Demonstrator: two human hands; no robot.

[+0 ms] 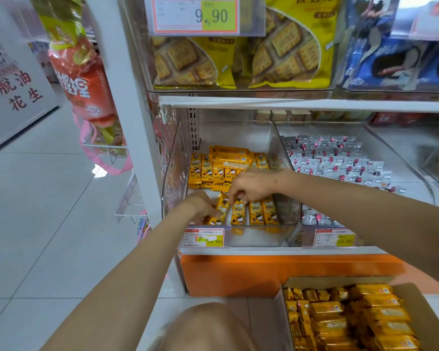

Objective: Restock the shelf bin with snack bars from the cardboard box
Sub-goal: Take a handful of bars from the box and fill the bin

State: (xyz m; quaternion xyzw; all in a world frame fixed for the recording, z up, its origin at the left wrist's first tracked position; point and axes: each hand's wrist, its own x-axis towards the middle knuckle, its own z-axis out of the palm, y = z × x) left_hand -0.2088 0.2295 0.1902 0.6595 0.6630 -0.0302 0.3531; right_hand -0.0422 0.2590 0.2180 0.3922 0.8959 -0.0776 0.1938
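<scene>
Nearest, lower right: open cardboard box, crammed with yellow snack bars. Beyond it, on the lower shelf: clear shelf bin, price tag on its front. Inside the bin, both hands low at the front row, close together. Left hand clasped round a tilted bar. Right hand just beside it, fingertips pinching the top of an upright bar. Farther in, a back stack of the same yellow bars. In the neighbouring bin, white packets.
</scene>
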